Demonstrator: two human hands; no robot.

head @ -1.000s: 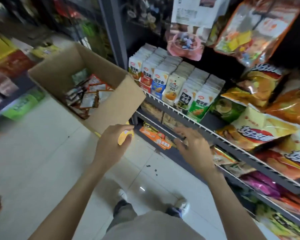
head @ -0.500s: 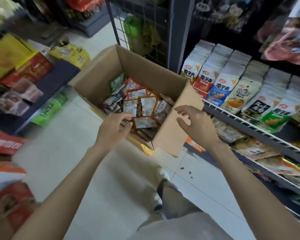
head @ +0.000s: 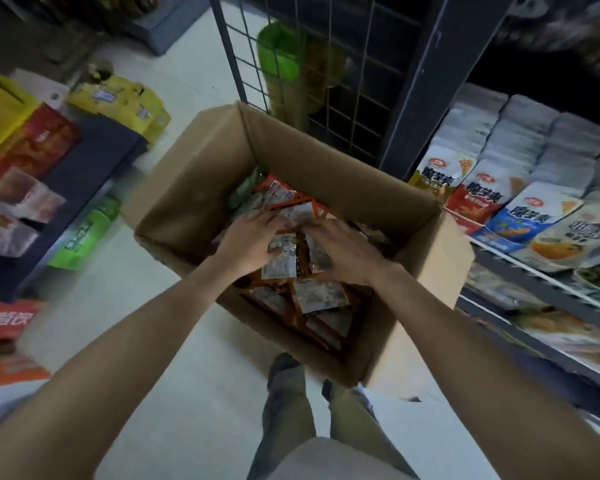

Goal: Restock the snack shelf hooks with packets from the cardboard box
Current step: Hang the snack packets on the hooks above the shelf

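Note:
An open cardboard box (head: pixel 194 202) stands on the pale floor beside the shelf, holding several small orange and silver snack packets (head: pixel 321 296). Both my hands are down inside it. My left hand (head: pixel 246 240) grips a bunch of packets (head: pixel 281 261), thumb on their front. My right hand (head: pixel 343 251) lies against the same bunch from the right, fingers curled over the packets. The shelf hooks are out of sight.
A dark shelf unit (head: pixel 534 271) at the right carries rows of standing snack bags (head: pixel 478 199). A wire grid panel (head: pixel 326 81) rises behind the box. Boxed goods (head: pixel 32 147) line a low rack at the left. My legs (head: pixel 291 410) stand just in front of the box.
My view swung from the shelf down to the box. Both hands, empty above the box half a second ago, have dropped in and closed on packets.

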